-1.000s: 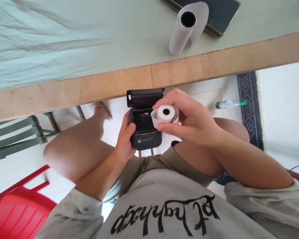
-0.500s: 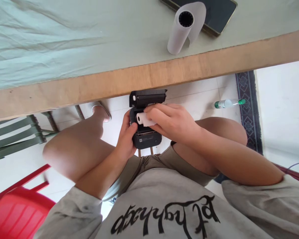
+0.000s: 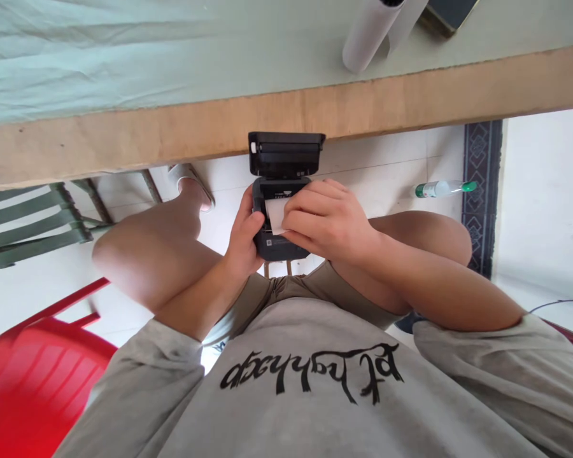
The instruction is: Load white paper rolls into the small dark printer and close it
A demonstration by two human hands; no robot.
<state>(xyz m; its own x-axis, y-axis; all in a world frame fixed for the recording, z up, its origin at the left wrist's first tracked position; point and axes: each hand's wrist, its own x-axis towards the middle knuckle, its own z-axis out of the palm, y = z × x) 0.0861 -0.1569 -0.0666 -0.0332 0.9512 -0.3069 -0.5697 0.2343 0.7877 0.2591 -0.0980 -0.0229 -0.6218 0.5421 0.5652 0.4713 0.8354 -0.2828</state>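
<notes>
A small black receipt printer (image 3: 281, 249) is held over my lap, just below the table edge. Its hinged lid (image 3: 286, 154) stands raised on the far side. My left hand (image 3: 244, 234) wraps round the printer's left side, thumb on the rim. Inside the paper bay lies a small white paper roll (image 3: 275, 215). My right hand (image 3: 328, 219) is closed over the right part of the roll, fingers bent onto its paper; that hand hides the roll's right end and the printer's right side.
On the table (image 3: 172, 76) stand a larger white paper roll (image 3: 370, 35) and a dark phone (image 3: 451, 14), both cut by the top edge. A red plastic chair (image 3: 52, 375) and a green slatted chair (image 3: 33, 222) are at left. A bottle (image 3: 442, 189) lies on the floor at right.
The small roll has turned or settled deeper into the bay, its end core no longer showing. My right hand has shifted with it. The view has tilted down, and the lid appears further back.
</notes>
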